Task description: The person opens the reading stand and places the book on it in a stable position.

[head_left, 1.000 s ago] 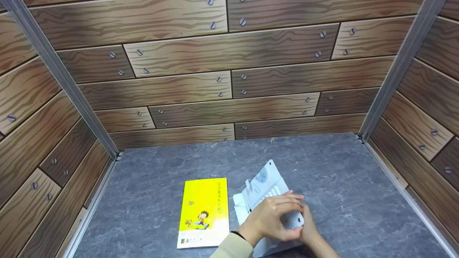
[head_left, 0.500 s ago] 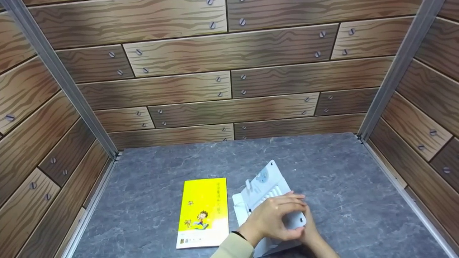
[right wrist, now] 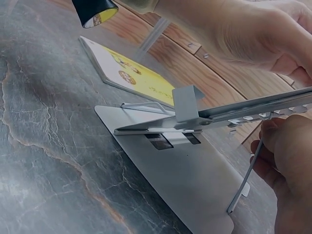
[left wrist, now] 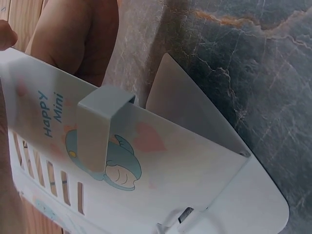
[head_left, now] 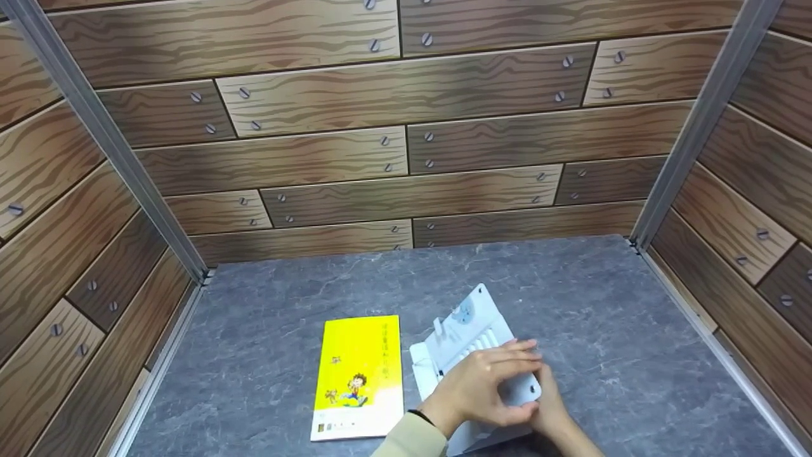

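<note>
A white metal book stand [head_left: 466,317] stands partly unfolded on the grey table, its slotted back panel tilted up from the base. The panel carries a blue cartoon animal [left wrist: 102,161] and the words "Happy Mini". My left hand [head_left: 485,384] grips the panel's near end, thumb on one side and fingers over the other. Behind it my right hand [head_left: 550,403], partly hidden by the left in the head view, pinches the thin wire support leg [right wrist: 248,173] under the panel. The leg's lower end meets the flat base [right wrist: 180,178]. A bent page clip [right wrist: 185,105] juts from the panel.
A yellow book [head_left: 361,374] with a cartoon child on its cover lies flat just left of the stand. Wood-patterned walls [head_left: 406,152] close in the table [head_left: 266,330] at the back and both sides, with metal posts at the corners.
Both hands keep nearly the same hold. The stand's panel shifted very slightly between the earlier frames, and the head view drifted a little; the book stays in place.
</note>
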Available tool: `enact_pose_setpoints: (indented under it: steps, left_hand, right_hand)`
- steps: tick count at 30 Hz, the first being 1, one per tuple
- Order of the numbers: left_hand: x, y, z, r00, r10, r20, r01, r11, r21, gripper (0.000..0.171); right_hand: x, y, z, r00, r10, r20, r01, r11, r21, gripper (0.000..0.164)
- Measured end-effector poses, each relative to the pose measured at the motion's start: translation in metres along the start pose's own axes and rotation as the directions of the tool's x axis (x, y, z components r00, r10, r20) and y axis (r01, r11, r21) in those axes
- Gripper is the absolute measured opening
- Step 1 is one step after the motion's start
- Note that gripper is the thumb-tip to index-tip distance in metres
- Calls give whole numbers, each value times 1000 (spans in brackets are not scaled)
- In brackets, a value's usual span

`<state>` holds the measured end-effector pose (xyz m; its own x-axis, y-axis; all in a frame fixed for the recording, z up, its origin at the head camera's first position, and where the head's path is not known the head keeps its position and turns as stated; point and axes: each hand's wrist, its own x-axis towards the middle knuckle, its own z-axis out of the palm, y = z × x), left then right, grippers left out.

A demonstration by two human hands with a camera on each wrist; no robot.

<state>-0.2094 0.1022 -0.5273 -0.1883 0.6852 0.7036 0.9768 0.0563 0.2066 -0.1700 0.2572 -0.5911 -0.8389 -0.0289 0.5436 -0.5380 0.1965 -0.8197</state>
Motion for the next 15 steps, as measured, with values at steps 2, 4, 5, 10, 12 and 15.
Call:
enact_pose_setpoints:
  steps: [2, 4, 5, 10, 12, 15]
  left_hand:
    - [0, 0, -1, 1000, -2, -6, 2, 1000, -1, 52]
    - [-1, 0, -2, 1000, -2, -13, 2, 1000, 2, 53]
    - [-1, 0, -2, 1000, -3, -17, 3, 1000, 6, 54]
    - [-3, 0, -4, 999, -5, -42, 5, 1000, 20, 54]
    - [-3, 0, -5, 999, -5, -51, 6, 1000, 19, 55]
    - [-4, -1, -7, 998, -11, -66, 12, 1000, 12, 57]
  right_hand:
    - [3, -3, -1, 999, 41, 14, -41, 999, 2, 35]
    - [5, -7, -2, 996, 85, 22, -85, 996, 13, 29]
    - [6, -8, -2, 995, 100, 24, -101, 995, 13, 27]
    - [8, -18, -3, 995, 103, 20, -103, 995, 13, 25]
    - [9, -25, -3, 998, 62, 17, -62, 998, -2, 25]
    - [10, -37, -3, 1000, 27, 8, -27, 1000, -12, 26]
